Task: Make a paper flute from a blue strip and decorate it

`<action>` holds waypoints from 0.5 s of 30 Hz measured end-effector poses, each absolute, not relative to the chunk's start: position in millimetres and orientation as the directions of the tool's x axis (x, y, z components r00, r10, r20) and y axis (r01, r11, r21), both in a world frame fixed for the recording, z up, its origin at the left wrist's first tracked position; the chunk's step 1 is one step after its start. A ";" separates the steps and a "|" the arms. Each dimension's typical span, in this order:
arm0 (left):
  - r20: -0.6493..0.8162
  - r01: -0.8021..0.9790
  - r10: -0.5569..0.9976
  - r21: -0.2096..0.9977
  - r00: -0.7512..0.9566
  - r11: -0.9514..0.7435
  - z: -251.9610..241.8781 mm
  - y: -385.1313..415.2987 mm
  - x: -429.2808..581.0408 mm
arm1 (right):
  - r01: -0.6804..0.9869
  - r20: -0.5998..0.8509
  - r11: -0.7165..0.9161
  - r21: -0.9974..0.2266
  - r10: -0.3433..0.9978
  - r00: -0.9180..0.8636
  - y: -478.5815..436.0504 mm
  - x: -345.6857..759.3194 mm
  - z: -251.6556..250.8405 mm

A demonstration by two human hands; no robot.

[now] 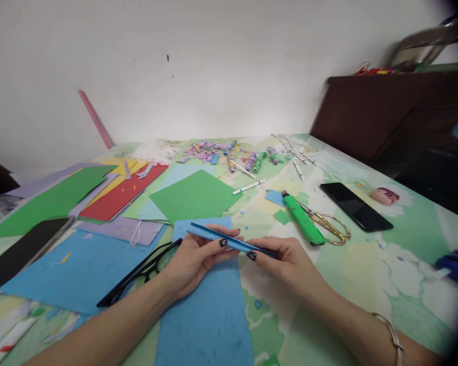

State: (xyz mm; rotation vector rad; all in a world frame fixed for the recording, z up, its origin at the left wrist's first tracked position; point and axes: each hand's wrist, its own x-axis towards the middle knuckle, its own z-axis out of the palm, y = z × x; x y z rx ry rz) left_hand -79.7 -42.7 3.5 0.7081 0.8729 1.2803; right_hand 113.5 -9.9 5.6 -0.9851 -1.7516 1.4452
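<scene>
Between my two hands is a narrow folded strip of blue paper point(234, 244), held slanting down to the right. My left hand point(193, 262) pinches its left part, thumb on the near side and fingers behind. On its right end my right hand point(284, 256) is closed, the thumb pressing from the front. Below the hands a blue paper sheet point(204, 325) lies on the table. Black-framed glasses point(148, 267) rest beside my left wrist, partly hidden by it. Just past the hands lies a green paper sheet point(198, 195).
Right of my hands are a green utility knife point(303, 218), gold-handled scissors point(330, 226) and a black phone point(354, 206). Another phone point(21, 251) lies left among coloured paper sheets point(124, 195). Curled paper pieces point(257, 161), paper scraps point(204, 151) and white sticks point(249, 186) lie farther back.
</scene>
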 end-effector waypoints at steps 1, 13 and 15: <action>-0.160 -0.508 0.984 0.843 0.074 0.175 4.2 -42.8 -79.9 | 0.146 0.032 0.121 -0.982 0.866 -0.500 -10.1 113.8 6.1; -0.169 -0.481 0.970 0.845 0.175 0.234 1.5 -43.7 -84.2 | 0.255 0.120 0.254 -0.933 0.886 -0.447 -7.3 117.1 4.9; -0.149 -0.483 0.975 0.850 0.166 0.212 0.1 -43.1 -83.9 | 0.275 0.124 0.268 -0.923 0.886 -0.448 -6.4 117.4 4.7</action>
